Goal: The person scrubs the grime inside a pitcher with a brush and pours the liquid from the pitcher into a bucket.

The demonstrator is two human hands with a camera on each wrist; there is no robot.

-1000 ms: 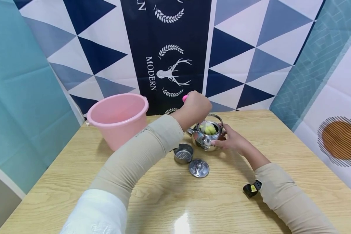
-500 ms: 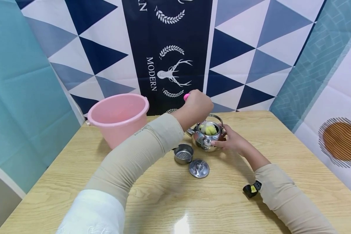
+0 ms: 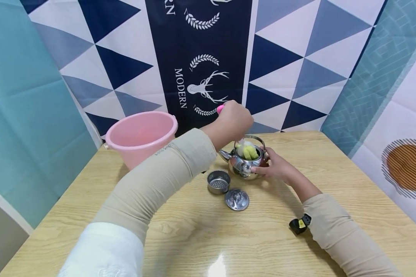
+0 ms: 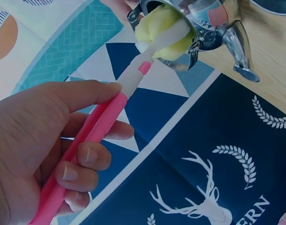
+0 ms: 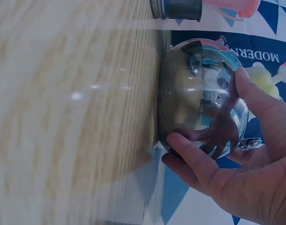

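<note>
Frame centre: left hand [image 3: 235,120] grips brush [image 4: 108,112]; right hand [image 3: 276,165] grasps kettle [image 3: 242,169]. Table edge [image 3: 292,134] runs behind; open room at lower centre.

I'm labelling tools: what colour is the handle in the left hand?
The handle is mostly pink, partly white; clearest in the left wrist view.

Table's [image 3: 270,238] near edge cut off by head view's bottom. Toward the far left corner, left sleeve [image 3: 159,181] blocks the bucket's [image 3: 138,156] lower side; sleeve lettering unreadable. Toward the far edge, kettle [image 3: 240,168] hides the sponge head's [image 3: 250,152] lower part; left hand [image 3: 234,119] covers most of pink handle [image 3: 220,109]. Dark bit [image 3: 203,172] by sleeve: can't tell what from here.
</note>
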